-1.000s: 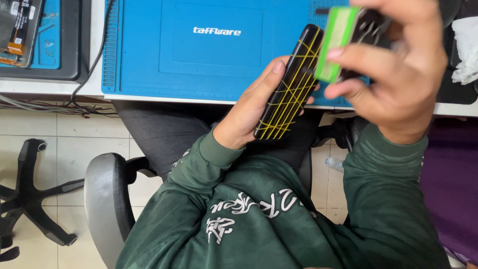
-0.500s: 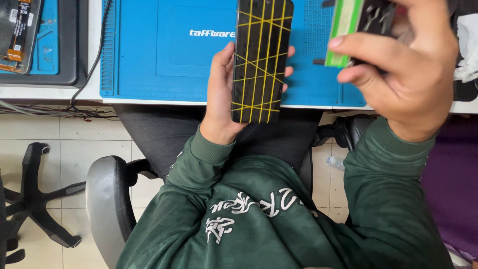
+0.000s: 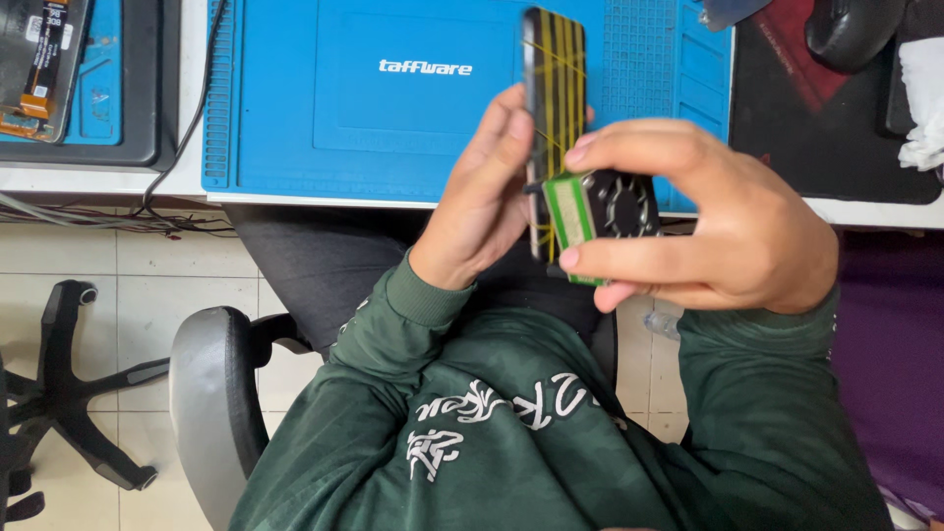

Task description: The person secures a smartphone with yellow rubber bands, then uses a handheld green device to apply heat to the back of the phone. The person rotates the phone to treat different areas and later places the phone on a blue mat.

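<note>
At centre frame, the left hand (image 3: 487, 202) grips a dark phone (image 3: 554, 88) crossed with yellow lines, held upright and turned nearly edge-on to the camera, thumb and fingers closed on its lower half. Just right of it, the right hand (image 3: 723, 221) pinches a small green-edged block with a round black fan face (image 3: 600, 211) between thumb below and fingers above; the block touches, or nearly touches, the phone's lower edge, and which cannot be told. Both hands hover above the lap, in front of the near edge of a blue work mat (image 3: 393, 108) filling the upper middle of the frame. Upper left: a black tray (image 3: 138, 118) holding an opened device with an orange flex cable (image 3: 44, 59). Upper right: a dark pad (image 3: 836, 128) and a white cloth (image 3: 924, 98). Lower left: a grey chair arm (image 3: 211, 393) and a tiled floor (image 3: 108, 285). Green sleeves (image 3: 393, 393) fill the lower frame.
</note>
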